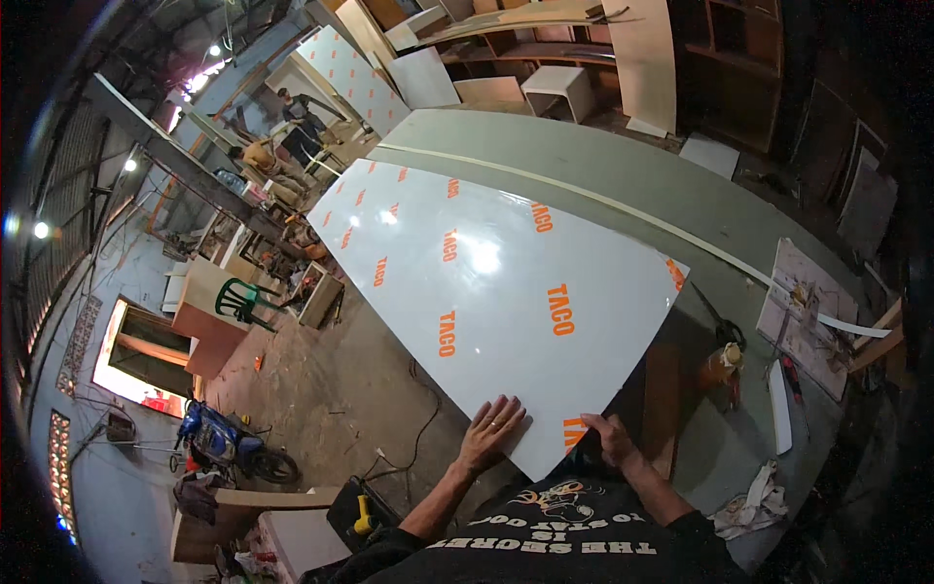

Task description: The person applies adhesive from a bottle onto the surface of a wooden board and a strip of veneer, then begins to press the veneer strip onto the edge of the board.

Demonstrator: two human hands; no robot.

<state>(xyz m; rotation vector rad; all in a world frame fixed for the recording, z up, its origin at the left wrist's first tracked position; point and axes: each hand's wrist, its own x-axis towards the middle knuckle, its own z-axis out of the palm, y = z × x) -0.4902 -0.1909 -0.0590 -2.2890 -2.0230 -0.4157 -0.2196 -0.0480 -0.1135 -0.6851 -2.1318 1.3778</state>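
Observation:
A large white glossy panel (506, 321) with repeated orange printing lies across a grey-green worktop, its narrow near end pointing at my body. My left hand (491, 433) rests flat on the panel's left edge near that end, fingers stretched over its surface. At the right edge, my right hand (615, 443) is curled, with its finger tips at the rim of the panel; its other fingers are partly hidden. Part of the panel's near corner sits just before my black shirt (555, 530).
On the worktop's right are scissors (728, 331), a bottle (720, 365), a screwdriver (793, 378) and a crumpled cloth (754, 504). A long pale strip (603, 200) lies beyond the panel. To the left are a yellow tool (364, 516), a motorbike (229, 438) and two people farther back.

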